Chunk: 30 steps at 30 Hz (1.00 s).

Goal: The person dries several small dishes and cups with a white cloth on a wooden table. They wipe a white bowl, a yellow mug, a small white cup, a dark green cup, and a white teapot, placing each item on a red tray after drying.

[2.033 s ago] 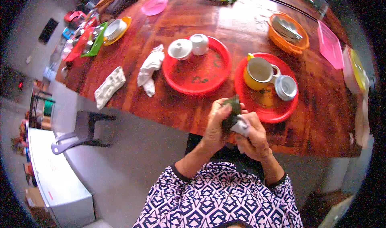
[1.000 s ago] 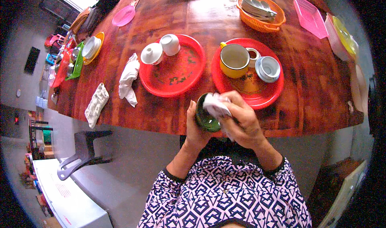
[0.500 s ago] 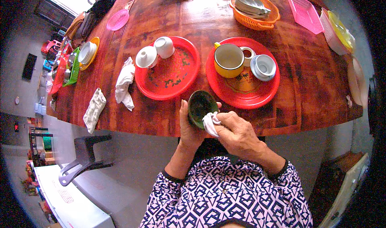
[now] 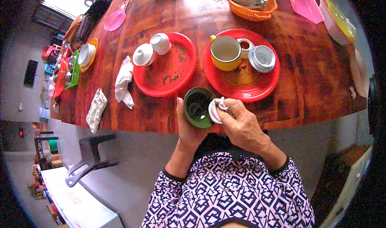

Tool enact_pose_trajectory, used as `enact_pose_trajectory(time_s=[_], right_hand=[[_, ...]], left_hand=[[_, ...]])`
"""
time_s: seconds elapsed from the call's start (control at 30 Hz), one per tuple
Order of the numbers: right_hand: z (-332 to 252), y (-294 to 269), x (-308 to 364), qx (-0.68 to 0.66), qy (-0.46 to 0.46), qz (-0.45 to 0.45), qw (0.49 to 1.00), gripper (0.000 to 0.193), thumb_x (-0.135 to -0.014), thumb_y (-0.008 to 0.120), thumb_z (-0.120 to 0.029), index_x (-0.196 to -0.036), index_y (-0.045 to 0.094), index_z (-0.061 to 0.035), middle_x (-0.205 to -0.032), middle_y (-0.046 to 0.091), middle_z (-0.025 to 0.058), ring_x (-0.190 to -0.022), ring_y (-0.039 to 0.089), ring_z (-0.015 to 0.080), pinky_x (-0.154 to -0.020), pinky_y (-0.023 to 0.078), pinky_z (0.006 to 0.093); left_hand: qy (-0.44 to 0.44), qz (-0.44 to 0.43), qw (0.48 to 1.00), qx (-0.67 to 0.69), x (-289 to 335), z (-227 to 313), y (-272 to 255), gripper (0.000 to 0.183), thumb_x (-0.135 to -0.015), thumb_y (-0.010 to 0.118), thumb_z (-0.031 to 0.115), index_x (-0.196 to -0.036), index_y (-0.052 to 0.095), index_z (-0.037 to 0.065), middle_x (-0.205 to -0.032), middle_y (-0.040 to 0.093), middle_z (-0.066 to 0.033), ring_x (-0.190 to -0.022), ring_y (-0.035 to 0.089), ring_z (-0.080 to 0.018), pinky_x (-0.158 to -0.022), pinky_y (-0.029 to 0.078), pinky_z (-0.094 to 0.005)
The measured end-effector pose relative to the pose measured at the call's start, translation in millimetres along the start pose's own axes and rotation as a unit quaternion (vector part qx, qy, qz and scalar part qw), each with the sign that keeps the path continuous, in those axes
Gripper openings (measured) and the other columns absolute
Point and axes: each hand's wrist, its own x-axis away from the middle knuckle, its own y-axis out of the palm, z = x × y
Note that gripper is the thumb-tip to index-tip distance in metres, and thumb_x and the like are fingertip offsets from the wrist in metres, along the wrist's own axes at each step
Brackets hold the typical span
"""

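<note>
My left hand [image 4: 188, 127] is wrapped round the side of a dark green bowl [image 4: 198, 107], its mouth tilted up toward me at the table's near edge. A white cloth [image 4: 216, 109] is pinched in my right hand [image 4: 245, 123] and pressed against the bowl's right rim. Beyond the bowl, to the left, a red round tray [image 4: 148, 85] carries two white cups [image 4: 160, 43], one with a lid-like top. On the red round tray [image 4: 249, 94] to the right stand a yellow enamel mug [image 4: 226, 53], a small white cup [image 4: 245, 45] and stacked white dishes [image 4: 263, 59].
Two white cloths [image 4: 124, 83] [image 4: 96, 109] lie on the left of the wooden table [image 4: 305, 87]. An orange basket [image 4: 253, 14] holds several spoons at the back; pink baskets [image 4: 304, 3] stand far right. White plates [image 4: 87, 54] are far left, and a dark chair [image 4: 91, 159] is below.
The bowl has turned to show more of its inside. My right hand with the cloth has moved slightly up and right, to the bowl's rim. The view has shifted a little.
</note>
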Motion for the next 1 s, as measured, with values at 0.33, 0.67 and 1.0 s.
enact_pose_trajectory(time_s=[0.33,0.67,1.0], right_hand=[[-11,-20,-9,-0.028,-0.075,0.005,0.997,0.031,-0.071,0.064,-0.007,-0.102,0.063,-0.0053,-0.096,0.060,0.0093,-0.082,0.058,0.0258,-0.068,0.050,0.0352],[-10,-4,-19,0.055,-0.081,-0.113,0.989,0.015,-0.074,0.058,-0.015,-0.087,0.063,-0.0104,-0.084,0.060,0.0016,-0.079,0.057,0.0209,-0.064,0.051,0.0326],[3,0,-17,-0.280,0.085,-0.007,0.956,0.020,-0.075,0.061,-0.002,-0.094,0.063,-0.0042,-0.082,0.062,0.0118,-0.080,0.060,0.0305,-0.072,0.049,0.0387]], left_hand=[[-0.028,-0.043,0.997,0.061,6,-5,-4,0.071,-0.087,0.034,0.069,-0.116,0.057,0.008,-0.105,0.064,-0.0140,-0.094,0.062,-0.0309,-0.082,0.052,-0.0433],[0.014,-0.091,0.990,-0.103,9,-11,-18,0.061,-0.096,0.028,0.056,-0.124,0.051,0.007,-0.114,0.060,-0.0077,-0.104,0.058,-0.0213,-0.092,0.046,-0.0359],[-0.026,-0.071,0.997,-0.030,8,-12,-13,0.069,-0.091,0.029,0.065,-0.119,0.056,0.008,-0.110,0.063,-0.0115,-0.099,0.062,-0.0264,-0.085,0.051,-0.0411]])
